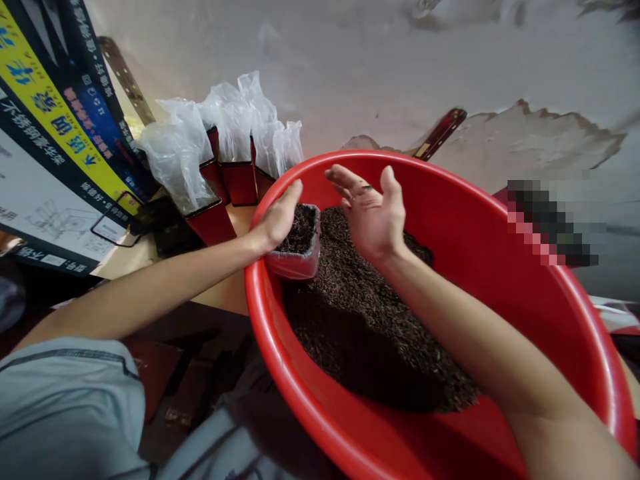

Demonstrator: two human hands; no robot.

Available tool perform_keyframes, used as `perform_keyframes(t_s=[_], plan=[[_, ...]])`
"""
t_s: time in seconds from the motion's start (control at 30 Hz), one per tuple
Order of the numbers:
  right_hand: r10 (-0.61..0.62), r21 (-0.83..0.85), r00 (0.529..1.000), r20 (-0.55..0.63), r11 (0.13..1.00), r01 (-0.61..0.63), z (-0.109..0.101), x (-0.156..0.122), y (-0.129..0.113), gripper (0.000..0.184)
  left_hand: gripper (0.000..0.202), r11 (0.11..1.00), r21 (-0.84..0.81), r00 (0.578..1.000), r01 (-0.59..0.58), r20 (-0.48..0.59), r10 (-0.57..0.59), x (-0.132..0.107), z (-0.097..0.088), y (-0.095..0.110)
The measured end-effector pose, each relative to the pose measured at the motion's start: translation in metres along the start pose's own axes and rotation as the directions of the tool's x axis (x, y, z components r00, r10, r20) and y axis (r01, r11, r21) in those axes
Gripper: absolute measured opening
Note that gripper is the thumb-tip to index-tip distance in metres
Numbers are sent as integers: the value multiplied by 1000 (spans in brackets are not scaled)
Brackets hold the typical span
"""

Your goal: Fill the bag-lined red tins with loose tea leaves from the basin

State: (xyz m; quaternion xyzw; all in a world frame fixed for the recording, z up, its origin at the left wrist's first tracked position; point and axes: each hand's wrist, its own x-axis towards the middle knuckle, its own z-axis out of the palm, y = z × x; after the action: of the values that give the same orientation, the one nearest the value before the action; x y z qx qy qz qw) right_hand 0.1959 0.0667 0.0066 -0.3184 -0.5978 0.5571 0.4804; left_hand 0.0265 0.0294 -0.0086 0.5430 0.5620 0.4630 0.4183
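A big red basin (500, 200) holds a heap of dark loose tea leaves (370, 313). Inside it, at the left rim, stands a small red box lined with clear plastic (300, 257), filled with the same leaves. My left hand (280, 217) is wrapped round the box's left side and holds it. My right hand (373, 210) hovers just right of the box, above the leaves, palm turned up and fingers spread; a few dark bits stick to its fingers.
Behind the basin, on a wooden table (225, 287), stand several red boxes with clear plastic liners sticking up (220, 147). A printed cardboard carton (55, 133) leans at the left. A plastered wall with peeling paint (400, 67) closes the back.
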Motion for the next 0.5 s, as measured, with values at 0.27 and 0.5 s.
perform_keyframes(t_s=[0.27, 0.5], plan=[[227, -468, 943, -245, 824, -320, -136, -28, 47, 87, 90, 530, 790, 942, -306, 331, 52, -14, -9, -1], [435, -783, 879, -196, 470, -407, -197, -78, 64, 87, 92, 517, 781, 889, -351, 452, -79, -8, -10, 1]])
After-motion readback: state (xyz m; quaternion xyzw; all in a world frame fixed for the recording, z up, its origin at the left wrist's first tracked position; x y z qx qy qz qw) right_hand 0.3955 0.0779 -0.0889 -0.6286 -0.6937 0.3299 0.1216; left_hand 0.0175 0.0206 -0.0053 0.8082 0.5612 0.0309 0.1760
